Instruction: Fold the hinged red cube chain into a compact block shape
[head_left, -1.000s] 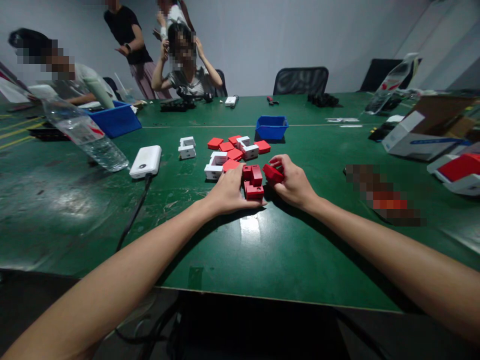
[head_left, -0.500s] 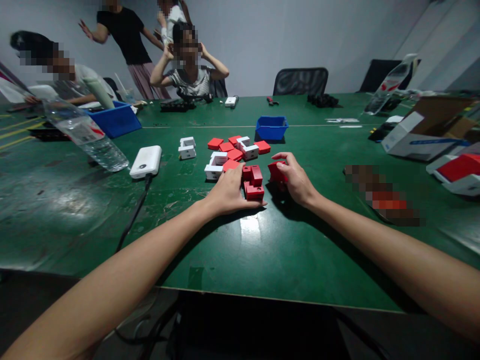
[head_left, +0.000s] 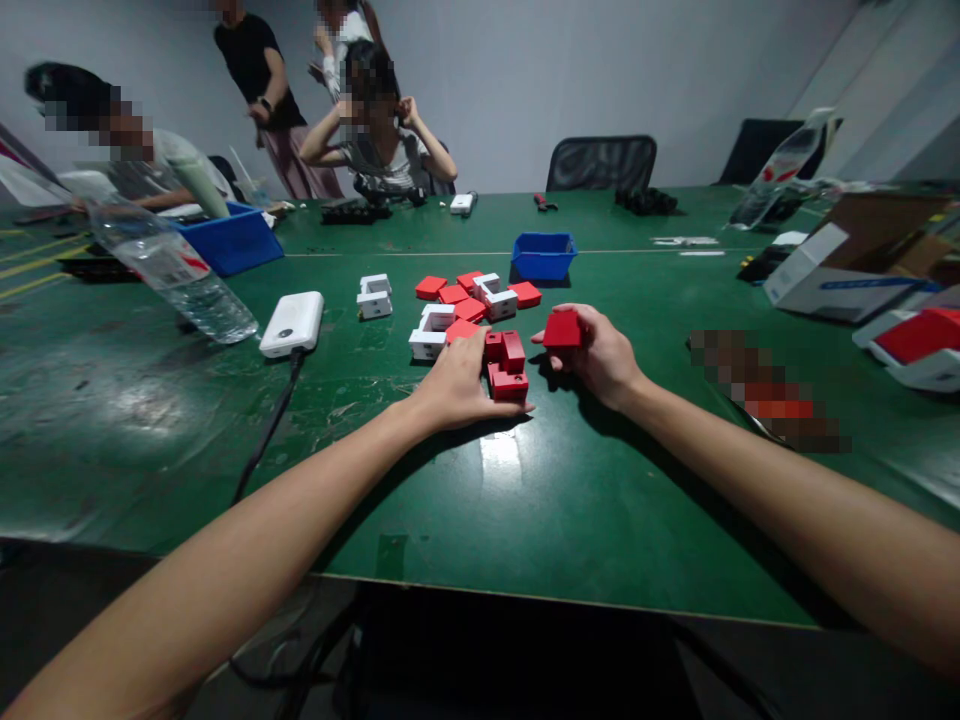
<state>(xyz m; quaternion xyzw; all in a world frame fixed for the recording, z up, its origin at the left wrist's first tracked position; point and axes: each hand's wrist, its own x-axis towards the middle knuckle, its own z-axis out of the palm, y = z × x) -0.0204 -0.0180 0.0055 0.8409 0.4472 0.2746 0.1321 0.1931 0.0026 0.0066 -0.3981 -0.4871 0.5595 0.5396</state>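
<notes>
My left hand point(head_left: 457, 385) is closed around a red notched block point(head_left: 508, 372) that rests on the green table, its thumb along the near side. To the right, my right hand point(head_left: 600, 355) grips a flat red square piece point(head_left: 562, 329) by its edge, with the broad face turned up and toward me. A gap separates the two red parts. Just beyond my left hand lie several loose red pieces point(head_left: 453, 294) and white notched blocks point(head_left: 433, 333). Another white block point(head_left: 374, 296) stands apart on the left.
A small blue bin point(head_left: 544, 257) stands behind the pieces. On the left are a white power bank point(head_left: 292, 324) with a cable and a tilted water bottle point(head_left: 180, 275). An open cardboard box point(head_left: 832, 265) is at right. Several people are across the table.
My right hand has turned the red square piece so its broad face now shows. My left hand and its block have stayed put. A standing person behind has lowered an arm.
</notes>
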